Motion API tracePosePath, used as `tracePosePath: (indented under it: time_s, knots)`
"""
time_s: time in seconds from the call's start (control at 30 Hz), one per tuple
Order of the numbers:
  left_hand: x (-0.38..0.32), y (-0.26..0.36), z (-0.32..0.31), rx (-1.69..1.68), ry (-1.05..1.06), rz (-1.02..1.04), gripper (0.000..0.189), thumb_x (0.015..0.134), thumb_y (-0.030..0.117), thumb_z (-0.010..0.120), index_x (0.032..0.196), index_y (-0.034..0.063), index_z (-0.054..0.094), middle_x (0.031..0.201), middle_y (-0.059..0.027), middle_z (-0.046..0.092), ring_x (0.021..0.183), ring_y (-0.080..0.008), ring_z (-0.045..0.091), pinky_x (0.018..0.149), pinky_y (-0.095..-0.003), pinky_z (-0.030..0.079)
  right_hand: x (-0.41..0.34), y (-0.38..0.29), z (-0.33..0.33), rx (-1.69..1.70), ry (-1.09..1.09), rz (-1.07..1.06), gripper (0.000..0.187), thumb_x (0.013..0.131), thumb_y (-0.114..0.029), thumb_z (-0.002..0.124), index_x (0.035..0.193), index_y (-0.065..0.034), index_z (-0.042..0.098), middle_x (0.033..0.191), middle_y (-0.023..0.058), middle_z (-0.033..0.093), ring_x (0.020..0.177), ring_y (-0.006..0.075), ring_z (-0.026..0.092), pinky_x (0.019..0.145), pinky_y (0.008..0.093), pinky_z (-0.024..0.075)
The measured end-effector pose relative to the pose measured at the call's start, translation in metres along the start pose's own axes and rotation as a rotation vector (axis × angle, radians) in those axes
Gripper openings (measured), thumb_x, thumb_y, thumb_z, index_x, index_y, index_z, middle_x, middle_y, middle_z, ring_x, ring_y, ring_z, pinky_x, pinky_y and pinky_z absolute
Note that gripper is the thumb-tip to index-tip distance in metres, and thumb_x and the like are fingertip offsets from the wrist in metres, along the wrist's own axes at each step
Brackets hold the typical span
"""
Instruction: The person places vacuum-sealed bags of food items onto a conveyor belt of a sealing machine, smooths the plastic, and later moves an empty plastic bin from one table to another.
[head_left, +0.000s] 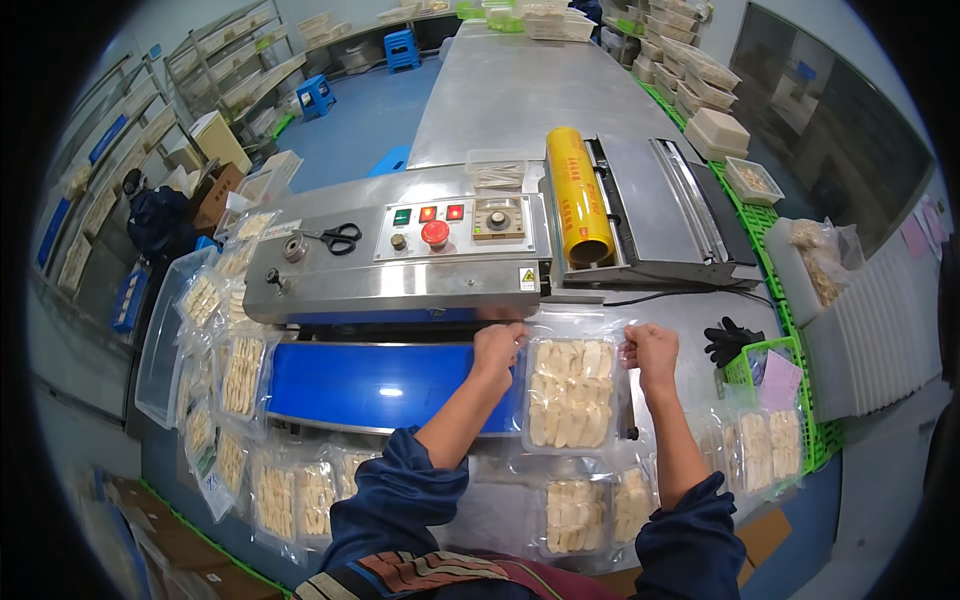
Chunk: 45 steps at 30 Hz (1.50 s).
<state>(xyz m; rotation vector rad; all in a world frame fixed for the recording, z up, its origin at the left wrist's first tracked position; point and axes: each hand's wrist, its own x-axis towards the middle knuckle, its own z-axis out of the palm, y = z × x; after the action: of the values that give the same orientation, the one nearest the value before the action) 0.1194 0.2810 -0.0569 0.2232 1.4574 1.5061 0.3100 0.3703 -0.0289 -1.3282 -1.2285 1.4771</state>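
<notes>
Between my hands lies a clear plastic bag (571, 391) with a tray of pale sliced food in rows. My left hand (501, 349) pinches the bag's upper left corner beside the metal housing of a band sealer (322, 281). At its upper right corner, my right hand (649, 351) grips the bag's edge with curled fingers. The bag rests at the right end of the blue conveyor belt (367, 382). More filled bags (244, 375) are piled at the belt's left end, and others (576, 516) lie along the near edge. Black-handled scissors (341, 238) lie on the sealer.
Behind the sealer stands a yellow film roll (577, 195) beside a wrapping machine (660, 202). At right are a black glove (731, 341), a green basket (799, 375) and stacked white trays (870, 360). A person (156, 214) crouches near shelves at far left.
</notes>
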Motion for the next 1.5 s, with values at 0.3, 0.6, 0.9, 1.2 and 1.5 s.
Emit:
tracePosePath:
  time_s: [0.3,0.6,0.9,1.2,1.5]
  knots:
    - [-0.004,0.008,-0.031,0.036,0.107,0.061,0.012,0.074,0.01,0.051,0.065,0.0029,0.054,0.054,0.0015,0.043,0.041,-0.004,0.031,0.036,-0.0197,0.021,0.0,0.015,0.033,0.009,-0.056,0.078,0.016,0.071,-0.007,0.054,0.058,0.001,0.051,0.05,0.008,0.051,0.037,0.0108,0.045,0.033,0.0219,0.0351]
    - [-0.056,0.019,-0.119,0.255,0.381,0.411,0.018,0.077,0.013,0.053,0.087,-0.0011,0.058,0.075,-0.0007,0.054,0.066,-0.0069,0.046,0.057,-0.0202,0.039,-0.003,0.02,0.066,-0.002,-0.136,0.073,0.014,0.069,-0.009,0.055,0.058,-0.0014,0.052,0.051,0.0063,0.051,0.038,0.009,0.044,0.032,0.0198,0.0339]
    - [-0.134,-0.017,-0.259,0.196,0.752,0.425,0.02,0.076,0.007,0.052,0.092,-0.0039,0.056,0.082,-0.0034,0.055,0.072,-0.009,0.05,0.065,-0.0208,0.04,-0.013,0.021,0.099,-0.047,-0.143,0.068,0.014,0.068,-0.008,0.055,0.056,-0.0009,0.053,0.051,0.0076,0.052,0.037,0.0106,0.046,0.032,0.0209,0.0349]
    - [-0.168,-0.029,-0.313,0.122,0.795,0.36,0.019,0.077,0.01,0.051,0.092,-0.0017,0.055,0.074,-0.0017,0.053,0.058,-0.0053,0.046,0.049,-0.0185,0.036,-0.022,0.028,0.131,0.04,-0.237,0.083,0.012,0.067,-0.007,0.056,0.059,0.0013,0.053,0.052,0.0093,0.053,0.039,0.0133,0.049,0.035,0.0221,0.0387]
    - [-0.174,0.008,-0.38,-0.227,0.624,0.238,0.038,0.082,0.036,0.048,0.1,0.0024,0.045,0.084,-0.0065,0.055,0.066,-0.0134,0.053,0.056,-0.0239,0.042,-0.121,-0.018,0.075,-0.127,-0.279,-0.153,0.021,0.077,-0.023,0.052,0.083,-0.0034,0.055,0.07,0.005,0.057,0.061,0.01,0.054,0.05,0.0204,0.0423]
